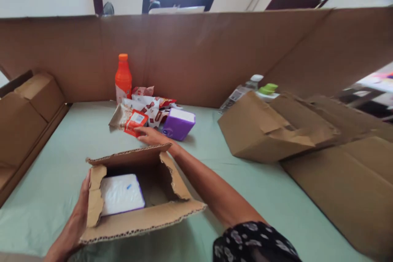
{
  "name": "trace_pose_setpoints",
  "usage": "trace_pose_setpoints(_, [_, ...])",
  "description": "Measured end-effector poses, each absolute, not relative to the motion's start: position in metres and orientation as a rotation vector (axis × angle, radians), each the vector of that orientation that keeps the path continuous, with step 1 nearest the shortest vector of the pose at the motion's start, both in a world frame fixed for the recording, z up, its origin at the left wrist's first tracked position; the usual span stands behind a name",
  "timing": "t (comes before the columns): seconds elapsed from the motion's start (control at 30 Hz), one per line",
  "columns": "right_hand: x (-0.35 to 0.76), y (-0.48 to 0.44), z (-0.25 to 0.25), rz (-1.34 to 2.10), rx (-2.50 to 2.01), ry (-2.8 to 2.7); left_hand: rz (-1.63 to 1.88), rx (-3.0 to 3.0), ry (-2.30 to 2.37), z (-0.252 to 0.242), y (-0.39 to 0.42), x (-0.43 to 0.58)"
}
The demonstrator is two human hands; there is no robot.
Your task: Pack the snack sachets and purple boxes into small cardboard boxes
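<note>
An open cardboard box (144, 217) with ragged flaps stands close in front of me. Inside it, at the left, lies a white-topped pack with purple edges (123, 194). My left hand (75, 223) grips the box's left wall, its fingertips partly hidden. Reaching past the box's far side, my right hand (152, 136) has its fingers stretched out at an orange and beige snack packet (135, 120); whether they press on it I cannot tell. Just right of those fingers sits a purple pack with a white top (179, 124). Red and white snack bags (153, 106) lie behind.
An orange bottle (123, 77) stands upright by the tall cardboard wall (190, 53) at the back. On the right are torn cardboard boxes (260, 131), with a clear bottle (238, 96) and a green-capped bottle (268, 90) behind. Another cardboard box (24, 123) borders the left.
</note>
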State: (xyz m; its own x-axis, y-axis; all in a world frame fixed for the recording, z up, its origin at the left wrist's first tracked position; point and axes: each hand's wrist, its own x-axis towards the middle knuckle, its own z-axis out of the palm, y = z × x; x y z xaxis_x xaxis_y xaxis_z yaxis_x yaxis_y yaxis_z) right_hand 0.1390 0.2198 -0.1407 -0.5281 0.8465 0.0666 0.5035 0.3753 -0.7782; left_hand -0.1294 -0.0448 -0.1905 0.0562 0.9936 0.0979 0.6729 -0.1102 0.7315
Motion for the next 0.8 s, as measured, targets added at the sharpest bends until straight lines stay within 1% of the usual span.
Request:
trace_pose_setpoints(0.07, [0.161, 0.2, -0.117, 0.994, -1.2, -2.134, 0.946, 1.755, 1.594, -0.176, -0.048, -0.113])
trace_pose_setpoints(0.13, [0.186, 0.167, -0.082, 0.973, -1.154, -2.103, 1.021, 1.726, 1.543, -0.169, -0.046, -0.105])
trace_pose_setpoints(0.23, [0.202, 0.109, -0.028, 0.963, -0.808, -2.26, 1.002, 1.79, 1.49, -0.172, -0.04, -0.108])
trace_pose_setpoints(0.3, [0.189, 0.081, -0.01, 0.847, -0.647, -2.522, 0.994, 1.869, 1.477, -0.179, -0.036, -0.114])
trace_pose_setpoints(0.4, [0.15, 0.069, -0.015, 0.616, -0.558, -2.991, 1.065, 1.95, 1.483, -0.186, -0.033, -0.116])
trace_pose_setpoints(0.5, [0.119, 0.077, -0.033, 0.578, -0.513, -3.279, 1.154, 1.885, 1.502, -0.185, -0.032, -0.108])
trace_pose_setpoints(0.67, [0.11, 0.082, -0.039, 0.518, -0.519, -3.295, 1.228, 1.779, 1.566, -0.177, -0.033, -0.095])
trace_pose_setpoints(0.8, [0.111, 0.086, -0.029, 0.656, -0.466, -3.27, 1.231, 1.797, 1.615, -0.191, -0.029, -0.107])
